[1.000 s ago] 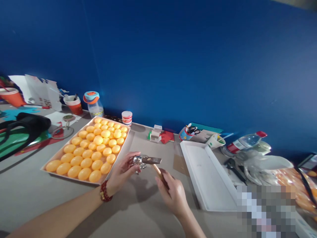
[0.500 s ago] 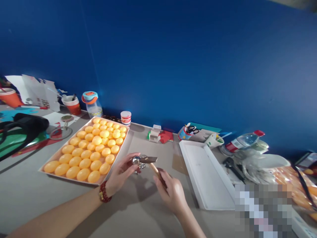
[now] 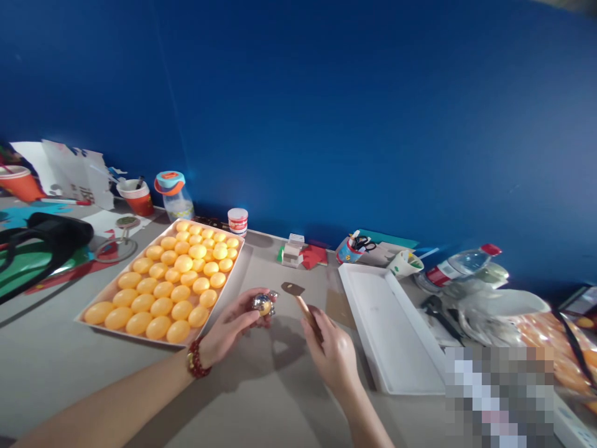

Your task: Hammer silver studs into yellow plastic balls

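My left hand [image 3: 236, 320], with a dark red bead bracelet at the wrist, grips a small shiny silver piece with rounded knobs [image 3: 262, 303] between thumb and fingers. I cannot tell exactly what this piece is. My right hand [image 3: 333, 348] is wrapped round the wooden handle of a small hammer [image 3: 293, 289]. Its dark head stands just right of the silver piece, with a gap between them. Both hands are above the grey table [image 3: 252, 398]. To the left of my left hand lies a shallow tray [image 3: 140, 336] filled with rows of orange balls [image 3: 161, 307].
A long white tray [image 3: 396, 336] lies right of my right hand. Behind stand a white-and-red tub [image 3: 237, 221], a small white box [image 3: 293, 254] and a pen cup [image 3: 349, 250]. A plastic bottle [image 3: 459, 266] and bags crowd the right. A blue wall [image 3: 298, 124] closes the back.
The hammer has moved away from the silver piece, to the right, its head turning and rising slightly. The left hand still holds the silver piece, which is tilted a little differently.
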Demonstrator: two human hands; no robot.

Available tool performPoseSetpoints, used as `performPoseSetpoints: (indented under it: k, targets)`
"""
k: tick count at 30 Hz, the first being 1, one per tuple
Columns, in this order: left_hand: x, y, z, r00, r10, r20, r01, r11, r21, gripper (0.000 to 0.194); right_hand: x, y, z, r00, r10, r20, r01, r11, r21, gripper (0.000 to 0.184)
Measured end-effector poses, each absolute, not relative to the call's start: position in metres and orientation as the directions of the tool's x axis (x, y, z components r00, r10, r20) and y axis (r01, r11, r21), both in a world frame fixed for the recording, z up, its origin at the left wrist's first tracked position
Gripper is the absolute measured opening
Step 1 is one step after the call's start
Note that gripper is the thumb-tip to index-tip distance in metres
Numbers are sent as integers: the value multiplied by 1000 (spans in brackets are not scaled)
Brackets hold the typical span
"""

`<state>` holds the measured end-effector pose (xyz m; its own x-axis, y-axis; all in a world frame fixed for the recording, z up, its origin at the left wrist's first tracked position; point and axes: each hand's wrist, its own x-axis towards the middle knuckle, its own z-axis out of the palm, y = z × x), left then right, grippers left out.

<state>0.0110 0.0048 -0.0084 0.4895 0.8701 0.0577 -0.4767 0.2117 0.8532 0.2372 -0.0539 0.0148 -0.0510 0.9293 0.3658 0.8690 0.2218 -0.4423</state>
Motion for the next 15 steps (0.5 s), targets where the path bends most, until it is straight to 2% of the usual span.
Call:
performPoseSetpoints:
  k: [6,12,15]
  targets:
    - [11,8,-12,355,934,33,-362,105,926,32,257,-40,1,35,937,347,943,85,-323,28]
    - [10,9,-10,329,941,85,-353,39,935,31,270,-32,-6,89,985,151,978,-57,-202,37]
    - [10,9,-10,330,940,91,-348,32,937,32,271,-29,-7,105,987,118,980,-83,-181,37]
